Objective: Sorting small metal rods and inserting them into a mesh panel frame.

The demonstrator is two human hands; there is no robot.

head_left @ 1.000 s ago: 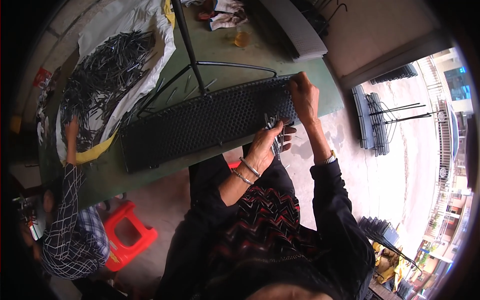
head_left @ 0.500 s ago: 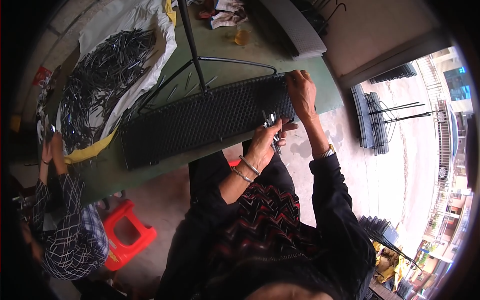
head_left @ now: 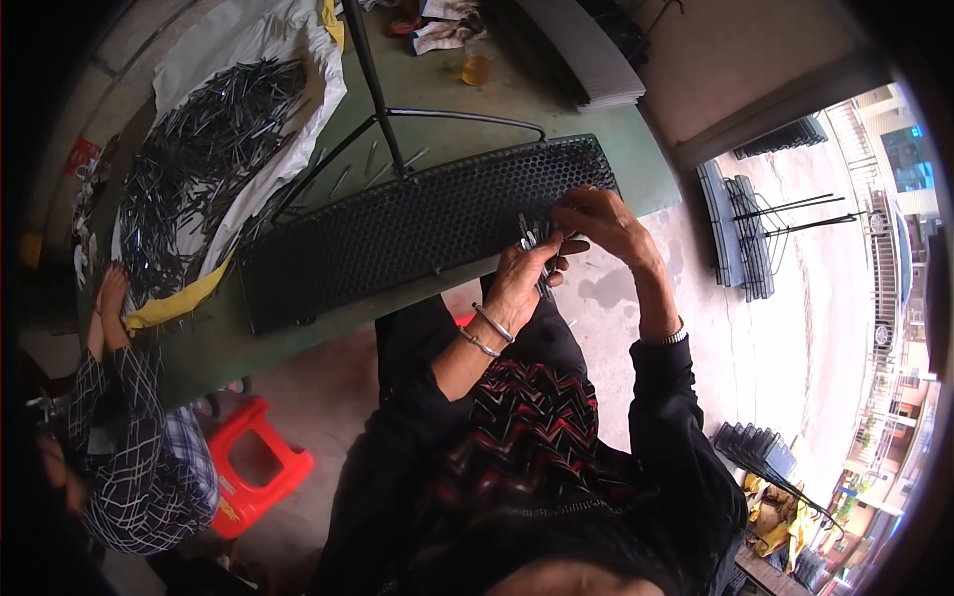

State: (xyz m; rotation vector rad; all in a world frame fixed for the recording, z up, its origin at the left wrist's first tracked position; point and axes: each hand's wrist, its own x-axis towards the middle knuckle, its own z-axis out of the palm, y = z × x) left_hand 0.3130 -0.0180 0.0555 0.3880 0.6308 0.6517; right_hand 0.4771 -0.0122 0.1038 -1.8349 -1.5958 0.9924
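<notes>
A bundle of thin metal strips (head_left: pixel 534 236) is gripped in my left hand (head_left: pixel 515 283), which is closed around it and wears two bracelets. My right hand (head_left: pixel 606 226) hovers just right of the bundle's upper end, its fingers pinched together; what sits between the fingertips is hidden. Beneath and behind both hands lies a long black perforated metal panel (head_left: pixel 388 221) along the table's near edge. A black wire frame (head_left: pixel 379 99) rises from the panel's far side.
A white sack (head_left: pixel 333 84) holding many dark strips (head_left: pixel 214 139) lies on the green table (head_left: pixel 437 94). At left, a co-worker's hands (head_left: pixel 109 298) reach toward it. Stacked grey panels (head_left: pixel 586 60) stand at the back. A red stool (head_left: pixel 260 467) is on the floor.
My right hand has let go of the panel's right end and come down and left to the strips in my left hand. The co-worker's hands have shifted slightly.
</notes>
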